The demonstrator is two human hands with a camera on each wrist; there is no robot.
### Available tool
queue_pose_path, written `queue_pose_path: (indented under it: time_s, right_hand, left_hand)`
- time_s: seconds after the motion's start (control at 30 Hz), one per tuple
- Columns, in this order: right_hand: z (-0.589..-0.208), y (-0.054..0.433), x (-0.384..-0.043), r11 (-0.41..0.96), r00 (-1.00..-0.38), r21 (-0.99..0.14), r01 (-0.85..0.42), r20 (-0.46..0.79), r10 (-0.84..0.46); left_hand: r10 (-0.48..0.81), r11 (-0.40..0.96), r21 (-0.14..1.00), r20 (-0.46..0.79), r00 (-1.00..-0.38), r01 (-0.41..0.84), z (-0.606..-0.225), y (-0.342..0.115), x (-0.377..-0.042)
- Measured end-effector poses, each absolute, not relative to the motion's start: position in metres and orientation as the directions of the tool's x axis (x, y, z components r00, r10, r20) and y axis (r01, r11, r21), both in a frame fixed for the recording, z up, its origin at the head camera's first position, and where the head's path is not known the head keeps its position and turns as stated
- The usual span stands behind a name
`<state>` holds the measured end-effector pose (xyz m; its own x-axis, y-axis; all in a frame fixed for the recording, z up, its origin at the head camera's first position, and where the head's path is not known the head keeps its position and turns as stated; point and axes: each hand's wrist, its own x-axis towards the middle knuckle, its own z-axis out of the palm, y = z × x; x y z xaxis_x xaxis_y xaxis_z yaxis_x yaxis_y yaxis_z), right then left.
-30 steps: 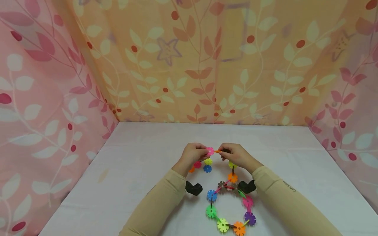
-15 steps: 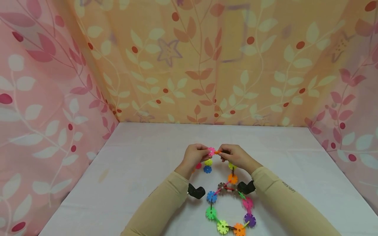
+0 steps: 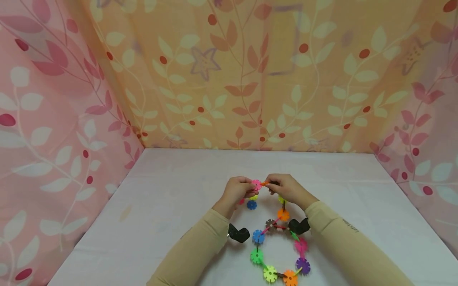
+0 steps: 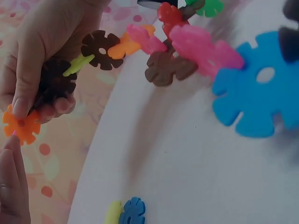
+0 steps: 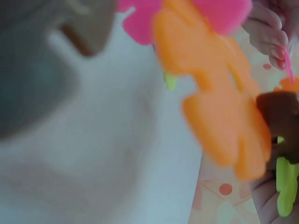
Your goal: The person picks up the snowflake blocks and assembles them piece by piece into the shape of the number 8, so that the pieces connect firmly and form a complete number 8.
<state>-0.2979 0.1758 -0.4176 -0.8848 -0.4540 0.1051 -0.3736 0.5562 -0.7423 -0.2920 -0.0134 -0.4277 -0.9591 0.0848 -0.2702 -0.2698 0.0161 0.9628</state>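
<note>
The left hand [image 3: 236,191] pinches a pink slotted disc [image 3: 256,184], the right hand [image 3: 289,188] an orange disc [image 4: 29,125], above the table [image 3: 179,178]. The left has edged closer, apparently bringing the rims together for joining.

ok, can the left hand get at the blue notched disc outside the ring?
Probably not yet: the left hand pinches a pink notched disc. Otherwise the way looks free: the blue notched disc lies close by, uncovered.

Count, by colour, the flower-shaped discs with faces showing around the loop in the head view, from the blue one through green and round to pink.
Blue disc: 1
Green disc: 1
Yellow-green disc: 1
Orange disc: 1
Purple disc: 1
Pink disc: 1
Total: 6
</note>
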Motion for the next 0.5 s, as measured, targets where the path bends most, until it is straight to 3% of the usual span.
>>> queue_pose_path:
  time_s: [0.23, 0.5]
  right_hand:
    - [-0.4147, 0.1758, -0.2977, 0.549, -0.863, -0.733, -0.402, 0.103, -0.494]
    - [-0.4140, 0.1772, -0.2977, 0.558, -0.875, -0.751, -0.353, 0.054, -0.481]
  left_hand:
    - [0.079, 0.147, 0.964, -0.236, -0.968, -0.223, -0.4248, -0.0155, -0.2981]
    - [0.092, 0.173, 0.962, -0.230, -0.969, -0.212, -0.4235, -0.0205, -0.3012]
